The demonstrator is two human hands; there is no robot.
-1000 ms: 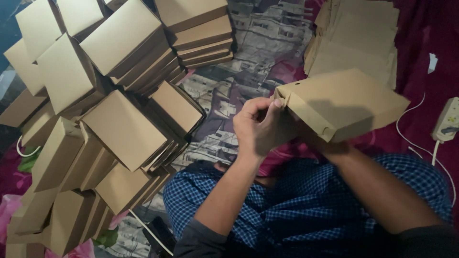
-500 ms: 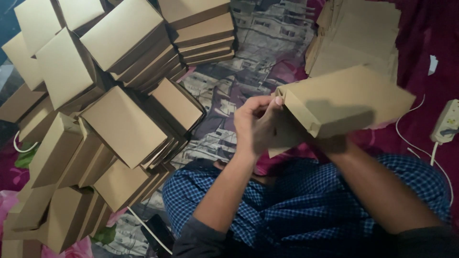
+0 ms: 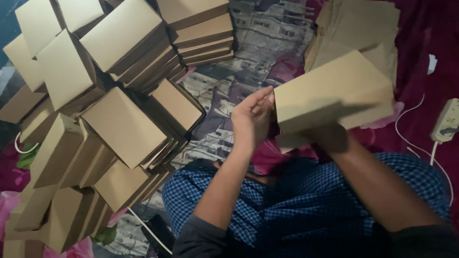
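I hold a brown cardboard box (image 3: 334, 91) in front of me, above my lap. My left hand (image 3: 251, 119) presses against the box's left end, fingers on its edge. My right hand (image 3: 330, 138) is underneath the box and mostly hidden by it; only the wrist and forearm show. The box looks closed and is tilted slightly up to the right.
A large heap of folded brown boxes (image 3: 119, 124) fills the left side, with a neat stack (image 3: 201, 33) at the top. Flat unfolded cardboard sheets (image 3: 363, 28) lie at the upper right. A white power strip (image 3: 447, 119) with cable lies at the right on a maroon cloth.
The box has turned so its closed flat face is up, and it has risen a little. My left hand has shifted from the open flap to the box's left end.
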